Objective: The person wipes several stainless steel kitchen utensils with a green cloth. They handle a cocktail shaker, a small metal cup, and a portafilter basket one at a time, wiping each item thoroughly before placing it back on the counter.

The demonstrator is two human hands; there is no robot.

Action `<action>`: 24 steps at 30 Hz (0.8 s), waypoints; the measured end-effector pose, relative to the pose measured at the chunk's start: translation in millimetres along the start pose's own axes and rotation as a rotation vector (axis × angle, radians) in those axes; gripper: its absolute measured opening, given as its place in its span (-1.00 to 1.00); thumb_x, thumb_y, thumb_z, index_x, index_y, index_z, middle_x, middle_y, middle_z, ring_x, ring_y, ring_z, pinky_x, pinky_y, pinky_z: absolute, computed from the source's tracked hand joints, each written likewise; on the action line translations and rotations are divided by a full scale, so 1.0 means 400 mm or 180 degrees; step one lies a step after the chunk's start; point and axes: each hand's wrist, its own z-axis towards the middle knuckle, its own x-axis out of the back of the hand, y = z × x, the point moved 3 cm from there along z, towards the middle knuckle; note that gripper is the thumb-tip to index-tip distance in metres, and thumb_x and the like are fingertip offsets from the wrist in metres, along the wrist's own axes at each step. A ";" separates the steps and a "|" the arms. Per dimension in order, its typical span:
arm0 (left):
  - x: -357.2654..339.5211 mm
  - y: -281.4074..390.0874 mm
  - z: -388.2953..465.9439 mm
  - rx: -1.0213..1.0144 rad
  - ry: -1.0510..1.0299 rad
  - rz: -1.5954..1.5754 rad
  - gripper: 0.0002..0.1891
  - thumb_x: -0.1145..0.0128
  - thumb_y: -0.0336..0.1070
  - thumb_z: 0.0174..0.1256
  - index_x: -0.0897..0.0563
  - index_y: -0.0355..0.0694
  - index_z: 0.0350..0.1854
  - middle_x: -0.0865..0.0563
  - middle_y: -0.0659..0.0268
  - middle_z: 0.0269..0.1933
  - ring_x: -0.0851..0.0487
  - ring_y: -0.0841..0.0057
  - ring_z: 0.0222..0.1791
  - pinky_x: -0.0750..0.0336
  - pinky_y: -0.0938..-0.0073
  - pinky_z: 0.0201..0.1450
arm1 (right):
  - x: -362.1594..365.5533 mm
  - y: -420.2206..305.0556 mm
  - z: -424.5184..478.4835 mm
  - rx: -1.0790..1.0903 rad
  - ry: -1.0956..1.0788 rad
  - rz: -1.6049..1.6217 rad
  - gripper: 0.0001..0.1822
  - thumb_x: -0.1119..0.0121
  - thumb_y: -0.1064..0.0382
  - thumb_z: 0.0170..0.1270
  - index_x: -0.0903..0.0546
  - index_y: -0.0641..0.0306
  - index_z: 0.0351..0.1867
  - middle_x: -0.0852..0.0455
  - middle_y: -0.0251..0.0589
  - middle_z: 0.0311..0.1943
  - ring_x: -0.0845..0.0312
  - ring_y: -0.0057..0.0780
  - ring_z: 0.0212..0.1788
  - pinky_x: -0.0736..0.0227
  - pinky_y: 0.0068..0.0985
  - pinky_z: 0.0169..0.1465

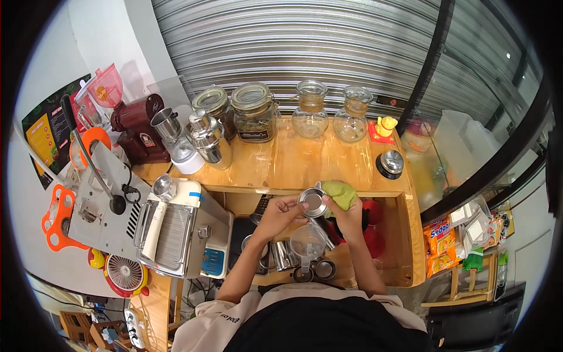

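A small round stainless-steel piece [314,203] with a wide rim and a short tab is held up above the front edge of the counter. My left hand [280,216] grips its left side, thumb on the rim. On the other side, my right hand [350,216] holds a folded green cloth [341,193], its thumb on the rim too. Below my hands, on a lower shelf, are a clear plastic measuring jug [306,243], a steel pitcher [284,256] and a small round metal piece [325,269]. Red round items [375,246] lie partly hidden behind my right forearm.
An espresso machine [169,231] stands at left, with a maroon coffee grinder [140,132] behind. Along the wooden counter [290,165] stand a cocktail shaker [210,138], a lidded glass jar [254,115], two glass carafes [310,116] and a call bell [390,163]. A glass case [440,149] borders the right.
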 end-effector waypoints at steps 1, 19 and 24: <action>0.006 -0.008 0.002 -0.0051 0.0140 0.0072 -0.71 -0.15 -0.35 0.34 -0.60 -0.35 0.05 -0.71 0.37 -0.15 -0.64 0.76 -0.23 -0.61 0.71 -0.25 | 0.002 0.006 0.003 0.0187 0.0056 -0.0204 -0.65 -0.32 0.42 0.16 -0.55 0.40 -0.01 -0.65 -0.20 -0.06 -0.55 -0.55 -0.04 -0.47 -0.57 0.01; 0.004 0.000 0.014 -0.0920 0.0926 0.1102 -0.69 -0.16 -0.47 0.27 -0.59 -0.42 0.05 -0.65 0.39 -0.46 -0.50 0.82 -0.45 -0.44 0.73 -0.40 | -0.066 -0.105 -0.007 0.1728 -0.0394 -0.2674 -0.47 -0.08 0.64 -0.23 -0.59 0.33 -0.07 -0.63 -0.01 -0.12 -0.53 0.01 -0.05 -0.43 -0.29 0.05; -0.019 0.019 0.015 -0.1393 0.0881 0.1504 -0.68 -0.15 -0.46 0.27 -0.59 -0.38 0.07 -0.63 0.41 -0.48 -0.48 0.83 -0.46 -0.44 0.73 -0.39 | -0.080 -0.123 -0.020 0.1864 -0.0390 -0.2683 -0.49 -0.09 0.62 -0.20 -0.58 0.31 -0.07 -0.64 -0.04 -0.11 -0.53 -0.01 -0.04 -0.43 -0.28 0.05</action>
